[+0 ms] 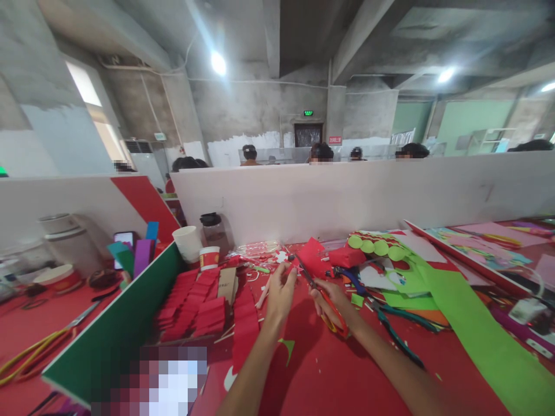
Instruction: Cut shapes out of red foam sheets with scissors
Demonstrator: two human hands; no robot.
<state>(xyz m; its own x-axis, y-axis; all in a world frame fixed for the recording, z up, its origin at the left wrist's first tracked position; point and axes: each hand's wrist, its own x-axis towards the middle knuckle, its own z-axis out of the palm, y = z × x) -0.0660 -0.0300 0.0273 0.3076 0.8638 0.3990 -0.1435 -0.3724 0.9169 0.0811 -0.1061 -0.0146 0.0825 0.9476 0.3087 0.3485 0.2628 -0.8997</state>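
Observation:
Around the red and yellow handles of a pair of scissors (332, 312), my right hand (328, 297) is closed, and the blades point up and left toward my other hand. My left hand (281, 287) is raised over the red table, its fingertips near a small white piece (281, 256); whether the fingers pinch that piece is too small to tell. Folded red pieces (211, 312) lie in stacks to the left. Between and below my forearms lies a green scrap (287, 350). Teal-handled pliers (396, 332) rest right of my right hand.
A green board (117, 323) stands at the left, with paper cups (188, 242) and a dark-lidded bottle (213, 230) behind it. Long green sheets (472, 323) and green discs (381, 248) lie right. A white partition (347, 196) runs across the back, with people beyond it.

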